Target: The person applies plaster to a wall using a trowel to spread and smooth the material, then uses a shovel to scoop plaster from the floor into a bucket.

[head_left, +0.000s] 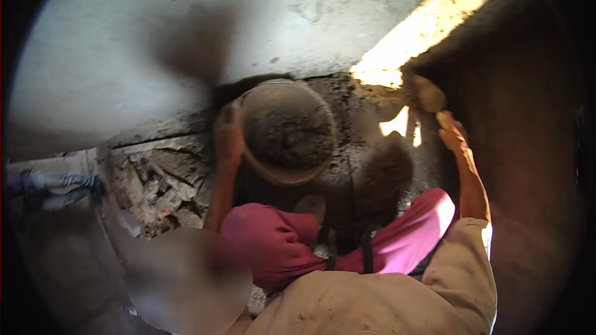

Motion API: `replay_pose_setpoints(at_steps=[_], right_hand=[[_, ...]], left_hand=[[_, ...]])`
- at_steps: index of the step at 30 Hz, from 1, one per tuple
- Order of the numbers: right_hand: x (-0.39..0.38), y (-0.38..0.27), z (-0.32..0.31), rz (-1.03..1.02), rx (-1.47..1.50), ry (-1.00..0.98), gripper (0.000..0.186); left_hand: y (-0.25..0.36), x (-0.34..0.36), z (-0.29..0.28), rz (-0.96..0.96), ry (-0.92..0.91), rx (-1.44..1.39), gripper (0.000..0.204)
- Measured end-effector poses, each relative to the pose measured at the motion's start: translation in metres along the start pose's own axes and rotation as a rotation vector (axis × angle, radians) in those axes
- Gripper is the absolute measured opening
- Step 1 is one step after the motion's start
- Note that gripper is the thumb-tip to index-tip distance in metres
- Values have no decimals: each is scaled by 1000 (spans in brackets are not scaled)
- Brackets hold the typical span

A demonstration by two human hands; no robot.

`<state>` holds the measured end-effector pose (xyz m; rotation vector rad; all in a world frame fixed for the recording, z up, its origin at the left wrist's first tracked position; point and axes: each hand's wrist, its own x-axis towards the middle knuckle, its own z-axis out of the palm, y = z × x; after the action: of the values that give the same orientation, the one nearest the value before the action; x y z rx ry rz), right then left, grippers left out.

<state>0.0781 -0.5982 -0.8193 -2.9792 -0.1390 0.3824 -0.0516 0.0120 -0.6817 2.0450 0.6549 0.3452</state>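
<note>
Between my knees and the wall stands a round metal basin (289,177), tilted, with dark crumbly soil or wet mortar (295,138) in it. At its left rim is my left hand (230,129), its fingers closed on the edge. Off to the right, my right hand (451,130) is closed round the short handle of a trowel-like tool (428,93). The tool's broad, rounded tan head points up toward the wall's foot, apart from the basin. Shadow and blur hide its exact shape.
A pale wall (298,18) rises ahead, with a bright sunlit strip (428,22) at right. Broken rubble (158,186) lies left of the basin, and bluish cloth (59,186) farther left. Dark crumbs cover the floor. Blurred smudges veil parts of the picture.
</note>
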Motion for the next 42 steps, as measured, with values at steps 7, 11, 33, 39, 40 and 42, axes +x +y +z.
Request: replay_pose_setpoints(at_steps=[7,11,33,39,40,42], right_hand=[[5,-18,-84,-399,135,155,35],[-30,-79,-102,-445,67,-272,33],[9,-135,-80,-503,9,-415,39],[37,-76,-121,-438,-181,-54,30],[46,-74,-123,-430,-226,-58,29],[67,-69,-116,-443,-320,-13,26]], left_hand=[[-39,2,-19,118,40,69,35],[-41,2,-13,-46,29,-92,38],[-27,6,-8,-74,-16,-28,43],[-17,5,-13,-61,-11,-24,43],[-19,5,-16,-32,-10,51,42],[-14,6,-17,-25,-4,136,41]])
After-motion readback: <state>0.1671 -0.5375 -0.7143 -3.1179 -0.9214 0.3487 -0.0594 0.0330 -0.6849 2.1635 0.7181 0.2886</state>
